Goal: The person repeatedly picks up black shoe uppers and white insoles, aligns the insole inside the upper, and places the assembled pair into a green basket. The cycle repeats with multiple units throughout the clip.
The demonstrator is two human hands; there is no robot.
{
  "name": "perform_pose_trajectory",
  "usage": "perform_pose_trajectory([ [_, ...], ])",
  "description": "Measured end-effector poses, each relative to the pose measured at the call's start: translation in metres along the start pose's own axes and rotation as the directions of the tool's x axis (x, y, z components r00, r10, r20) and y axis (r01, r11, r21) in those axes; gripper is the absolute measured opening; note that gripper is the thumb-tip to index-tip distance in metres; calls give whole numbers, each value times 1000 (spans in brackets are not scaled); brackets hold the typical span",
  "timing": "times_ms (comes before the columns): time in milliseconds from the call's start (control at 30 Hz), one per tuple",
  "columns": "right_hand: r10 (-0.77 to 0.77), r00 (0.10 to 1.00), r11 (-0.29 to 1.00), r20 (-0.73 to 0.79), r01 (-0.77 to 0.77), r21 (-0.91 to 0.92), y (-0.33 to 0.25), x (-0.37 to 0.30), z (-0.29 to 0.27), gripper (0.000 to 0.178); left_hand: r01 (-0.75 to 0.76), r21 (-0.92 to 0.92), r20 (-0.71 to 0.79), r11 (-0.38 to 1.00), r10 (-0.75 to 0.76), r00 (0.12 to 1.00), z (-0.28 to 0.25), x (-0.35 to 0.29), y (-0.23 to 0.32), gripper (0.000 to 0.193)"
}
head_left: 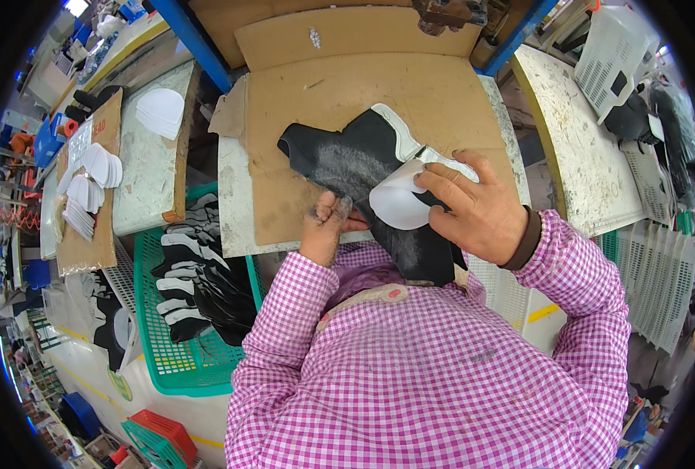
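Note:
A black fabric piece [339, 166] with white trim along one side and greyish dust on it lies over the cardboard-covered bench and hangs toward my lap. My right hand [476, 207] pinches a smooth white curved piece [398, 199] between thumb and fingers, above the black piece. Part of the white piece's edge is hidden by those fingers. At the near left edge of the black piece, my left hand [328, 227] is closed, its fingertips partly tucked under the fabric. They appear to grip that edge.
Cardboard [277, 90] covers the bench, with blue posts [195, 43] behind. At left, stacks of white curved pieces [101, 166] lie on a side table, above a green basket [156, 336] holding black-and-white pieces [199, 281]. Another table [574, 133] and white plastic crates [660, 273] stand at right.

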State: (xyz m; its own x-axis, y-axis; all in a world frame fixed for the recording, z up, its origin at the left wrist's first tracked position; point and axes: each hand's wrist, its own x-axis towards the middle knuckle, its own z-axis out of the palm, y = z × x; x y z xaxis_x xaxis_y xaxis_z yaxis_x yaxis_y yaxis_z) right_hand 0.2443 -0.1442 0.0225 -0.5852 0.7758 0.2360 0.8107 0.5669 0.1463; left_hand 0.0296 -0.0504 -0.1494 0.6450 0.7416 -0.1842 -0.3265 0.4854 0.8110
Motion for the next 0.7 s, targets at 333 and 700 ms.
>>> perform_pose_trajectory([
  [333, -52, 998, 999, 25, 52, -9, -11, 12, 6, 10, 10, 92, -56, 996, -5, 998, 7, -2, 6, 21],
  [700, -44, 999, 999, 7, 44, -7, -14, 16, 11, 11, 7, 95, -49, 995, -2, 999, 7, -3, 6, 25],
])
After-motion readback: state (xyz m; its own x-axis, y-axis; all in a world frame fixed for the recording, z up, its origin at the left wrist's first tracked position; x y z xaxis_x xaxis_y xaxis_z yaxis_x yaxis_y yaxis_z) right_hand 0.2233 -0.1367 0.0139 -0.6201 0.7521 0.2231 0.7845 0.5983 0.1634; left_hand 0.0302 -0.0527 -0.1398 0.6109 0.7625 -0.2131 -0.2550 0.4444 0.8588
